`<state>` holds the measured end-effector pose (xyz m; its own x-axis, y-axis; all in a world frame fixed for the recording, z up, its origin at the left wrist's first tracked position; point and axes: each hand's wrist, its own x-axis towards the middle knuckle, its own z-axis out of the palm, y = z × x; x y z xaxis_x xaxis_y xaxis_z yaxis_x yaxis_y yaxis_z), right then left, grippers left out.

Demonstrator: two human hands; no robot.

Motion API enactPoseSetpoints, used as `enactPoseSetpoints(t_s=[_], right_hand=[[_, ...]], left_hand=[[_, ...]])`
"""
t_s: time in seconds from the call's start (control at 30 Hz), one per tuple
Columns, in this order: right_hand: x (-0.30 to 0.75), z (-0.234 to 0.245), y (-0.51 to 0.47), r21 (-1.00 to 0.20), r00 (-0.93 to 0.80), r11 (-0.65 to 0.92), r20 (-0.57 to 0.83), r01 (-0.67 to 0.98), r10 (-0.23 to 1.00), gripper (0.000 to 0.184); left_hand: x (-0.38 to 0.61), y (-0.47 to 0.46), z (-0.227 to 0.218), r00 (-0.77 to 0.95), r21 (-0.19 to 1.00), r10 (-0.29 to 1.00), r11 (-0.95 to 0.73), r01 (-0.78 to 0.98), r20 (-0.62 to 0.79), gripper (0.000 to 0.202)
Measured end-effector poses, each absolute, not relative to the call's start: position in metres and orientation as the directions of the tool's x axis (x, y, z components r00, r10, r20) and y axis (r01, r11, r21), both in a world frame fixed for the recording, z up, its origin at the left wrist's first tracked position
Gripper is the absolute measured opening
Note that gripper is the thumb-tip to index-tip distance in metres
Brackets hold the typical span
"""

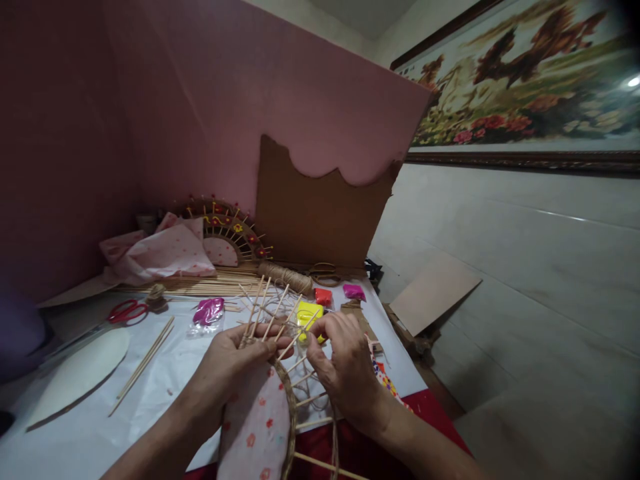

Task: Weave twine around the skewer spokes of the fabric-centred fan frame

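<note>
In front of me is a half-round fan piece (257,427) covered in pale cloth with red flowers. Twine is wound along its curved edge, and thin wooden sticks (310,400) stand out from it like rays. My left hand (245,353) grips the fan at its upper edge, thumb on the near side and fingers behind the sticks. My right hand (343,353) pinches at the outer part of a stick, where a thin strand of twine (306,330) crosses; the fingertips partly hide what they hold. More loose twine hangs below, by the sticks.
A finished-looking fan (240,230) with coloured flowers leans at the back beside crumpled cloth (165,250). A twine roll (285,277), red scissors (127,312), yellow clay packet (309,312), magenta packet (209,311), loose sticks (143,363) and a white oval board (83,373) lie around. Cardboard (320,213) stands behind.
</note>
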<state>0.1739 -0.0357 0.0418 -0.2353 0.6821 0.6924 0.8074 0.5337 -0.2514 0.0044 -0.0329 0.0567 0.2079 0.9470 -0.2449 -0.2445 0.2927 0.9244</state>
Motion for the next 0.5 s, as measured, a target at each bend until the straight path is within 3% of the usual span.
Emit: enactPoseSetpoints(t_s=[0.5], right_hand=[[0.1704, 0.0392, -0.0364, -0.257, -0.182, 0.485, 0.704, 0.836, 0.686, 0.012]], left_hand=[[0.0021, -0.0343, 0.0555, 0.235, 0.924, 0.945, 0.287, -0.254, -0.229, 0.020]])
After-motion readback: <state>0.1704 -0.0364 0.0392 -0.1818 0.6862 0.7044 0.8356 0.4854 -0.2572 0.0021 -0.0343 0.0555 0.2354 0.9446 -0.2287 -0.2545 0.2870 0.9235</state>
